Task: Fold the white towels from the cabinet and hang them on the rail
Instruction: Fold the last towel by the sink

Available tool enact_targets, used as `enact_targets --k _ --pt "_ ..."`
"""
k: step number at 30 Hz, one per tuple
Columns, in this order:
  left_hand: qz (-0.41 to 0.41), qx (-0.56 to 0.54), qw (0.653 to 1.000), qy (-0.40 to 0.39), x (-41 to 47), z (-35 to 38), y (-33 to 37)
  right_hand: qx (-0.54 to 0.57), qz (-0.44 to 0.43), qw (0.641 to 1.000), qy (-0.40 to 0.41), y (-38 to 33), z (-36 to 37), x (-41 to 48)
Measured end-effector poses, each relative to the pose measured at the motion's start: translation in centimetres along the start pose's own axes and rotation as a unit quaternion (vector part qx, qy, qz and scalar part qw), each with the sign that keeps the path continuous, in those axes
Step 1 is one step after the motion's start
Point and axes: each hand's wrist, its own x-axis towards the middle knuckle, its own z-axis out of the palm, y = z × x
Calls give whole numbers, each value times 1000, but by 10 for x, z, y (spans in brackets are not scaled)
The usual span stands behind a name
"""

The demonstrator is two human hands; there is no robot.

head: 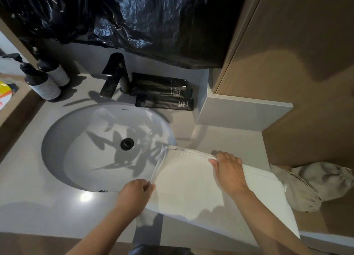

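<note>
A white towel [188,183] lies flat and folded on the grey counter [38,203], to the right of the sink, its left edge overlapping the basin's rim and its near part hanging over the counter's front. My left hand [134,194] pinches the towel's near left corner. My right hand [228,167] presses on the towel's far edge, thumb and fingers closed over the fold. No rail or cabinet interior is visible.
An oval white sink [80,149] with a black drain fills the counter's middle; a black tap [115,76] stands behind it. Two dark pump bottles [43,82] stand at the left, black sachets [162,91] behind. A crumpled beige cloth [316,183] lies low at the right. Black plastic sheeting [124,20] hangs above.
</note>
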Motion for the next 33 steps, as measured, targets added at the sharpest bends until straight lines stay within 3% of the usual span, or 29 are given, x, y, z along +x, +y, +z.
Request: enact_targets --k 9,14,18,21,24,27,30,33 --pt "-18 11 1000 -11 3 -1 1 -53 0 999 -12 -5 1 17" --pt "-17 36 998 46 -3 -1 7 -23 47 996 69 -13 2 2" --pt "-15 19 998 61 0 -4 9 86 31 990 103 -23 -12 -15" --pt "-1 18 999 51 9 -5 14 177 -2 981 77 -35 -20 -40" --pt "-19 -5 1000 3 25 -8 22 196 -8 980 38 -42 -13 -62" --pt "-44 -78 994 -62 41 -13 28 190 -2 982 -3 -43 0 -75" --pt "-91 -237 963 -91 49 -16 25 178 -5 984 -10 -42 8 -80" --pt "-91 -292 946 -111 49 -19 21 181 -4 983 -16 -41 9 -77"
